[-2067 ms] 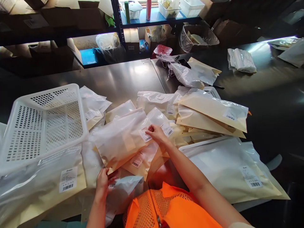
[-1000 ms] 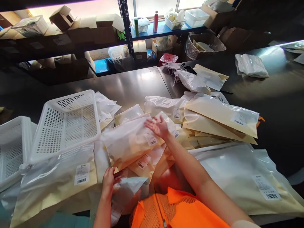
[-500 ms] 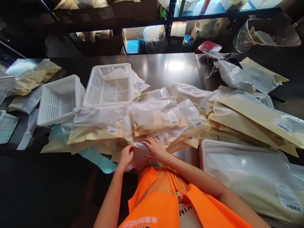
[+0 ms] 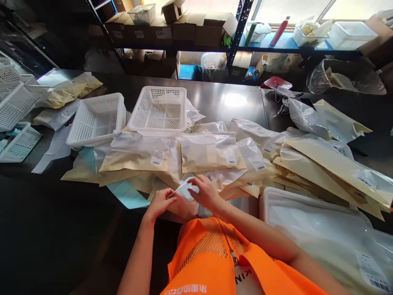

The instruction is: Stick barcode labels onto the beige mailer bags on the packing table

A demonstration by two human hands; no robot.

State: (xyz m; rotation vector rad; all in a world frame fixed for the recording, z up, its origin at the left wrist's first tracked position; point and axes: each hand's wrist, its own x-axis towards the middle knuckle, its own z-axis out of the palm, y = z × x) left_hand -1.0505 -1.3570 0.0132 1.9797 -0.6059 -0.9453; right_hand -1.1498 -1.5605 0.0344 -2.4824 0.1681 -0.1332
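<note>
Here both hands, left hand [image 4: 160,202] and right hand [image 4: 206,194], pinch a small pouch [image 4: 186,190] at the worktop [image 4: 215,98] edge; slick film could slip from the grip; nearby bags [image 4: 211,151] might slide off.

Your left hand [image 4: 159,203] and right hand [image 4: 206,194] pinch a small white packet [image 4: 186,190] between them at the near edge of the steel table [image 4: 221,100], just below barcode-labelled bags [image 4: 211,152] and two white perforated baskets [image 4: 159,108].
</note>
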